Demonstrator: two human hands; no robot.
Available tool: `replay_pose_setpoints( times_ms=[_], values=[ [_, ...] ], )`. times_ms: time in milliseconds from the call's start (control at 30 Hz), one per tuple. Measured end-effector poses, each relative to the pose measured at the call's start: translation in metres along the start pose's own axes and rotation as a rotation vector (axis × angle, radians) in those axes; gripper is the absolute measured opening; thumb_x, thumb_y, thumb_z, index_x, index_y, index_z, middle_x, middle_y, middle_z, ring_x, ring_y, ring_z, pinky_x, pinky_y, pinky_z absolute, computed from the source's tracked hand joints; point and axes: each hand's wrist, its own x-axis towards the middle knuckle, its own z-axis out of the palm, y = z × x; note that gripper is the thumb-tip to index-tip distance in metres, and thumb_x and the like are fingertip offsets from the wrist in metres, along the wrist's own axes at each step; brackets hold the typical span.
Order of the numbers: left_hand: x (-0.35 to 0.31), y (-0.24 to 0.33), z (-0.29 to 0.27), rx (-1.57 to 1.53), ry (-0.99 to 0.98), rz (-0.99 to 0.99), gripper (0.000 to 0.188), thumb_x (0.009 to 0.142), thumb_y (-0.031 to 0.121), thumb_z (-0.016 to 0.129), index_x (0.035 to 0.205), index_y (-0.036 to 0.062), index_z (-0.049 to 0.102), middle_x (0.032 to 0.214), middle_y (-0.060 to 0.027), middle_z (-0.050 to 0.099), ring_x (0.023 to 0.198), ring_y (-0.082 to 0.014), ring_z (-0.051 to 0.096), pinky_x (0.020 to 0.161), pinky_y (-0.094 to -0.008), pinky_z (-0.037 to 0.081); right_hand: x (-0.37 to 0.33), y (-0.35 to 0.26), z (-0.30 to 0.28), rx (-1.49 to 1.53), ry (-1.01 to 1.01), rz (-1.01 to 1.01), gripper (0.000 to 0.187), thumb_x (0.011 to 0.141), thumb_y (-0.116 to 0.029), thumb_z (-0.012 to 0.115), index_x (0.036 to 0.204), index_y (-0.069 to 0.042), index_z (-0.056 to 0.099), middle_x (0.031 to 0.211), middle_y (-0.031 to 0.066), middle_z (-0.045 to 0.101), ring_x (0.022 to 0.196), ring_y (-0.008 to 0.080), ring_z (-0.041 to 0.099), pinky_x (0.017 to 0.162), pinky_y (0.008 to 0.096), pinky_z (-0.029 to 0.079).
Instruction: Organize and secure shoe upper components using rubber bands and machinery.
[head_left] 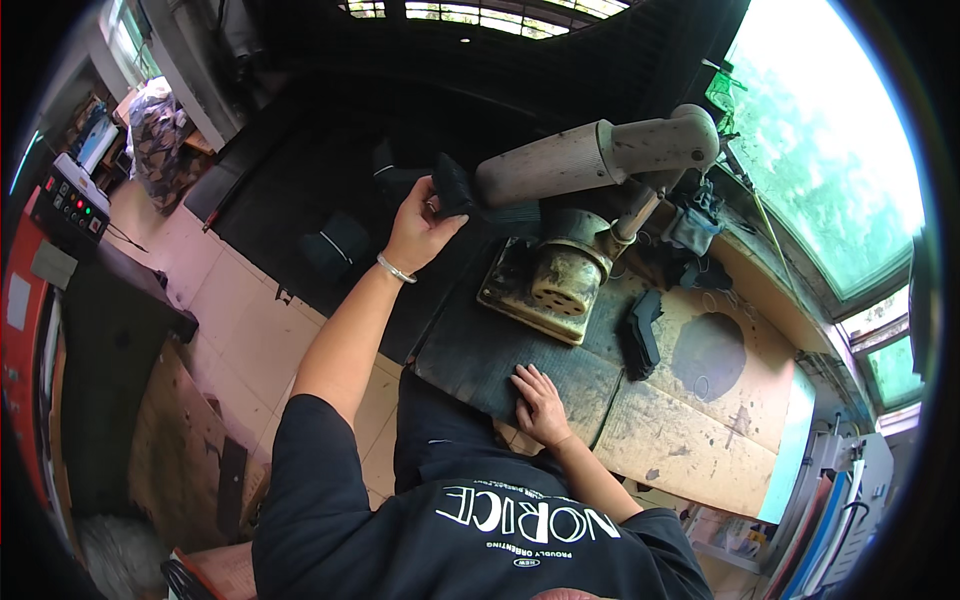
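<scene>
My left hand (425, 228) is raised over the dark bench, its fingers and thumb closed on a small black folded piece (453, 185) of soft-looking material. That piece is beside the free end of a grey cylinder (545, 165) on a jointed metal arm; whether they touch I cannot tell. My right hand (540, 402) lies flat on the near edge of the worktable, fingers stretched out and holding nothing. Similar black pieces (336, 244) lie on the dark bench left of my left hand. A bundle of black angled pieces (645, 334) sits on the table to the right.
A grimy machine base (562, 285) with a round, holed housing stands beyond my right hand. Stained cardboard (690, 440) covers the table's right side. Dark cloth (693, 218) lies by the window. A control box (75, 200) with lit buttons is far left, past the tiled floor (235, 300).
</scene>
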Motion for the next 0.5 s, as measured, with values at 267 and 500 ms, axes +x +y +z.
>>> replay_pose_setpoints(
  times_ms=[267, 500],
  values=[
    [0.002, -0.004, 0.0, -0.04, 0.009, -0.042, 0.049, 0.078, -0.012, 0.068, 0.121, 0.003, 0.05, 0.115, -0.0034, 0.057, 0.11, -0.0135, 0.056, 0.097, -0.0302, 0.046, -0.001, 0.002, 0.001, 0.005, 0.007, -0.003, 0.054, 0.077, -0.006, 0.056, 0.131, -0.005, 0.054, 0.143, 0.0147, 0.047, 0.138, 0.0344, 0.038, 0.115, 0.0475, 0.027],
    [-0.008, 0.02, -0.013, 0.016, -0.007, -0.054, 0.048, 0.078, -0.012, 0.068, 0.119, 0.003, 0.05, 0.114, -0.0033, 0.058, 0.109, -0.0141, 0.057, 0.097, -0.0295, 0.046, -0.001, 0.003, 0.001, 0.005, 0.015, -0.008, 0.053, 0.077, -0.006, 0.056, 0.13, -0.005, 0.054, 0.142, 0.0149, 0.048, 0.137, 0.0347, 0.038, 0.114, 0.0478, 0.028]
  ],
)
